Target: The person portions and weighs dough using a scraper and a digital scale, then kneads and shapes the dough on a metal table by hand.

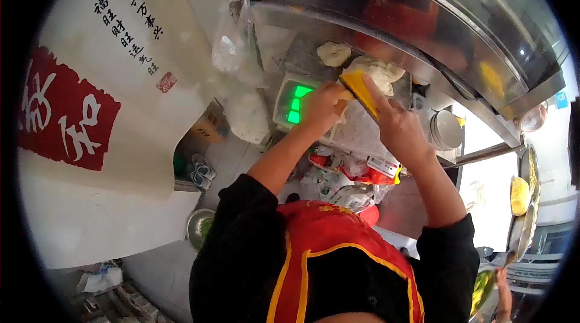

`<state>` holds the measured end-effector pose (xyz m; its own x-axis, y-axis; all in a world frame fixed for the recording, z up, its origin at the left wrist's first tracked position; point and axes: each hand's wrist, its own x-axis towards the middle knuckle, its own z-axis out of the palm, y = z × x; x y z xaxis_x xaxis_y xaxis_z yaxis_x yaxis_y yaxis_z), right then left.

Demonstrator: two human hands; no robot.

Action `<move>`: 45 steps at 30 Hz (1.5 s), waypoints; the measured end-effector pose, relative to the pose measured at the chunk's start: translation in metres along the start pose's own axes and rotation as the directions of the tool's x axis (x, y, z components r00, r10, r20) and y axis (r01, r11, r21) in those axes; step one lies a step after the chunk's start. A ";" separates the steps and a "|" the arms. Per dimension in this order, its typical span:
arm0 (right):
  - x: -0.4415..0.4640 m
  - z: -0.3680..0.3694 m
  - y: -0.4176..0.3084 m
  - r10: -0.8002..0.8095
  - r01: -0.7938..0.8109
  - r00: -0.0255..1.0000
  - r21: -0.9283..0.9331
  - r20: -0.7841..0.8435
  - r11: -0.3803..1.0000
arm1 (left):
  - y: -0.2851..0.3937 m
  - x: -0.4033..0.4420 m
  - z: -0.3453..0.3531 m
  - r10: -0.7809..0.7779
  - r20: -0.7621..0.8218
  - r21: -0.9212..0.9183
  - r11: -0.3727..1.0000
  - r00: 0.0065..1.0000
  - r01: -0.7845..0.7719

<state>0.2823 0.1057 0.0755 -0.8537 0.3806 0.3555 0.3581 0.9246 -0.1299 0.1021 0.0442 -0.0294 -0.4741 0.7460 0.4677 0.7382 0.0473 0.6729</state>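
Clock centred on the yellow, flat-sided tool [360, 93].
Open way: 6 o'clock, pale, floury table [356, 135] between the forearms.
Obstacles:
- 9 o'clock, pale scale with green-lit display [294, 105], partly behind the left hand [326, 107].
- 11 o'clock, flattish, rounded cream dough piece [333, 54].
- 1 o'clock, bulky cream dough mass [383, 71].
- 12 to 2 o'clock, long, shiny steel-framed unit [393, 15].
- 4 o'clock, stacked round white bowls [447, 129].
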 end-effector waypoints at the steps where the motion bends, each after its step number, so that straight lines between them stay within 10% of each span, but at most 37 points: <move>1: -0.004 -0.002 -0.002 0.024 -0.023 0.999 -0.018 0.029 1.000 | -0.002 -0.002 0.000 0.008 -0.033 -0.052 0.999 0.999 -0.010; 6: -0.053 -0.016 0.016 0.154 -0.158 0.987 0.120 0.047 0.980 | -0.039 -0.022 -0.050 -0.230 0.150 -0.462 0.844 0.962 0.274; 8: -0.077 -0.029 0.023 0.132 -0.122 0.990 0.184 -0.046 0.975 | -0.058 -0.042 -0.080 -0.477 0.293 -0.722 0.458 0.829 0.519; 15: -0.096 -0.047 0.019 0.391 -0.369 0.920 0.377 0.017 0.850 | -0.107 -0.067 -0.122 0.012 0.342 -0.878 -0.353 0.940 0.324; 26: -0.069 -0.057 0.019 0.326 -0.293 0.943 0.308 -0.061 0.905 | -0.060 -0.040 -0.105 -0.379 0.426 -0.828 0.203 0.821 0.523; 36: -0.022 -0.044 0.013 0.131 -0.118 0.989 0.181 -0.064 0.976 | 0.012 -0.008 -0.040 -0.236 0.150 -0.349 0.896 0.960 0.275; 40: 0.002 -0.042 0.002 0.063 -0.057 0.996 0.104 -0.059 0.993 | 0.027 0.012 -0.006 -0.106 -0.109 -0.123 0.988 0.988 0.092; 45: 0.025 -0.036 0.007 -0.029 0.029 0.999 0.012 0.039 1.000 | 0.035 0.023 0.005 -0.194 -0.006 0.038 0.980 0.981 0.194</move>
<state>0.2773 0.1210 0.1165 -0.8779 0.3539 0.3227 0.3290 0.9353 -0.1306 0.1194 0.0666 0.0021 -0.6114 0.7185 0.3315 0.6497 0.2168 0.7286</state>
